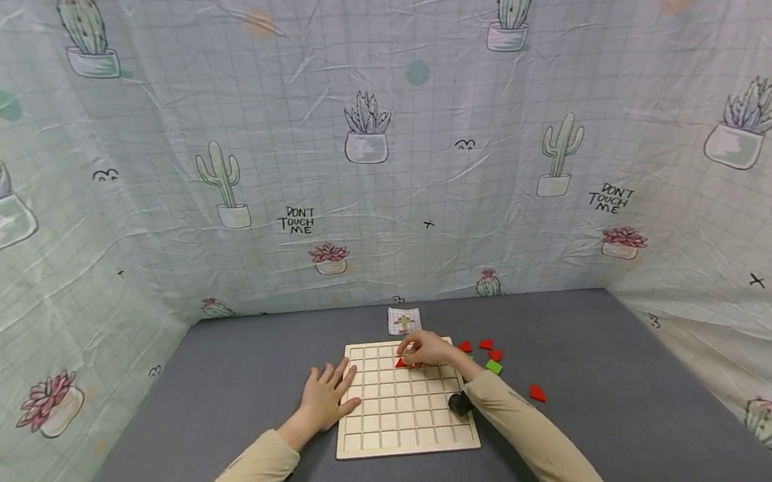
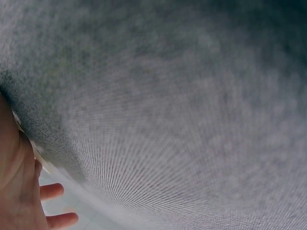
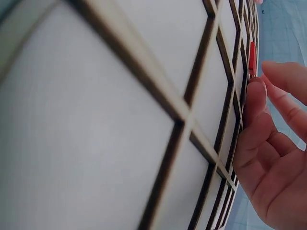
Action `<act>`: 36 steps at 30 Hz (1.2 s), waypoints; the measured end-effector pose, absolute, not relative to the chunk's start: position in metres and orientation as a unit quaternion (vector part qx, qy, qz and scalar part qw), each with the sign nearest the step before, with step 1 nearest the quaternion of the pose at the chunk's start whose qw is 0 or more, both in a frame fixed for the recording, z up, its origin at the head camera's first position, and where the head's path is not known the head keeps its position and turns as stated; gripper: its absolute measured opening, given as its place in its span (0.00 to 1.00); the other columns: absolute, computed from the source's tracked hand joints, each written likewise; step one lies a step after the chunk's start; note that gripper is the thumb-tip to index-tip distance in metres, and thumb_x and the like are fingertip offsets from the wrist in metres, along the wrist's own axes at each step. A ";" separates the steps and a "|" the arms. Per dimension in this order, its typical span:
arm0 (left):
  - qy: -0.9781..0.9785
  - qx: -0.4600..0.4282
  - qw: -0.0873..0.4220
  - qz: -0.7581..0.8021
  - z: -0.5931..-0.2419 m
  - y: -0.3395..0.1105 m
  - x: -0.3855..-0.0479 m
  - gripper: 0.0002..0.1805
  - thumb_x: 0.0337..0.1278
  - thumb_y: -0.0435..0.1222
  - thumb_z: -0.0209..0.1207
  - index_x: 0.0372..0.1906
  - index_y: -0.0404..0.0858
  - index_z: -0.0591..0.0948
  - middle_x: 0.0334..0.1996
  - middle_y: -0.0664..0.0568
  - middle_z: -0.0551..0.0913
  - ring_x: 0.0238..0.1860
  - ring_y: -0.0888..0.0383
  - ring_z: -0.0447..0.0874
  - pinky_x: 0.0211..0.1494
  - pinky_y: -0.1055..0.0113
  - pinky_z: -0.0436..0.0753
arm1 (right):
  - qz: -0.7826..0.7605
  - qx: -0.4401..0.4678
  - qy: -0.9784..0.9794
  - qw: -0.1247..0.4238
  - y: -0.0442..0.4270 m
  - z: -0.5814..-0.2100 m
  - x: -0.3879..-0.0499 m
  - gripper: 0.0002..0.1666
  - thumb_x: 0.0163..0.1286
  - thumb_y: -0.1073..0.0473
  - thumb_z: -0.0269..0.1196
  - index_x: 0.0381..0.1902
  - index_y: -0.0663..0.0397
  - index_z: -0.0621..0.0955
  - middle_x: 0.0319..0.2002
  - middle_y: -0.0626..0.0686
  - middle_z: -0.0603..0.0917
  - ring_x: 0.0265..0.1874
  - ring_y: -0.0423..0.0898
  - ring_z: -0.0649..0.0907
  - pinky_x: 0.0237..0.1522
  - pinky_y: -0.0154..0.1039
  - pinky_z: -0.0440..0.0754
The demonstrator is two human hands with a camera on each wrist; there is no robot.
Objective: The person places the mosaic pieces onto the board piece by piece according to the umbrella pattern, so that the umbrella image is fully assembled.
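A pale wooden grid board (image 1: 389, 419) lies on the grey table. My left hand (image 1: 326, 396) rests with spread fingers at its left edge, fingertips and thumb reaching the rim; the left wrist view shows part of this hand (image 2: 19, 182) at the side. Over the board's far rows, my right hand (image 1: 427, 348) has its fingers bent down close to the grid. Beside those fingertips a red piece (image 1: 400, 363) sits in a cell. In the right wrist view the red piece (image 3: 252, 56) stands just beyond the fingertips (image 3: 256, 93); whether they pinch anything is hidden.
Right of the board lie several loose red pieces, one red piece (image 1: 537, 392) nearer me, and a green piece (image 1: 493, 367). A small card (image 1: 404, 321) with a coloured grid pattern lies behind the board. A patterned curtain (image 1: 381, 195) surrounds the table.
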State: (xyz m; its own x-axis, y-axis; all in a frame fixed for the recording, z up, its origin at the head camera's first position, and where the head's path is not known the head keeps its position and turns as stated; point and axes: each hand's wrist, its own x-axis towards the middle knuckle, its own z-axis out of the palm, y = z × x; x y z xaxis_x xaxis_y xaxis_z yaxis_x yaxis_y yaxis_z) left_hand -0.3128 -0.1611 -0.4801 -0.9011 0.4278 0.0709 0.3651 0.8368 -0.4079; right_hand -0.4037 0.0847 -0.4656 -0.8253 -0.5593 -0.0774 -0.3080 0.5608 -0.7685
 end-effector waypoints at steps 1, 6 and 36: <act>-0.954 -0.210 0.082 0.199 -0.480 -0.161 -0.313 0.33 0.59 0.61 0.36 0.66 0.49 0.61 0.66 0.53 0.60 0.60 0.51 0.64 0.56 0.52 0.65 | -0.401 -0.250 0.867 0.157 0.086 -0.465 -0.403 0.12 0.60 0.62 0.60 0.42 0.59 0.79 0.29 0.59 0.84 0.22 0.46 0.80 0.23 0.36 0.75; -0.950 -0.210 0.089 0.214 -0.477 -0.160 -0.311 0.34 0.58 0.61 0.36 0.65 0.49 0.61 0.66 0.53 0.61 0.60 0.51 0.65 0.57 0.53 0.65 | -0.417 -0.261 0.858 0.147 0.093 -0.458 -0.401 0.14 0.62 0.61 0.58 0.45 0.61 0.78 0.29 0.60 0.81 0.24 0.52 0.81 0.21 0.37 0.72; -0.954 -0.211 0.087 0.197 -0.474 -0.160 -0.308 0.33 0.58 0.60 0.38 0.65 0.49 0.63 0.65 0.54 0.63 0.59 0.51 0.65 0.56 0.53 0.65 | -0.360 -0.277 0.885 0.100 0.205 -0.445 -0.358 0.14 0.62 0.62 0.56 0.43 0.65 0.80 0.34 0.60 0.82 0.24 0.54 0.78 0.24 0.35 0.73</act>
State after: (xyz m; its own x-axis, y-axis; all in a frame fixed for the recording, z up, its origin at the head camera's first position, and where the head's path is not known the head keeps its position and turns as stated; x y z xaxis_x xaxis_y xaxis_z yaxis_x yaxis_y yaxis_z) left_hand -0.3083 -0.1604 -0.4741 -0.8959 0.4364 0.0828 0.3681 0.8337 -0.4116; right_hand -0.3576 0.2053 -0.4452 -0.8269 -0.5619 0.0224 -0.4183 0.5879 -0.6924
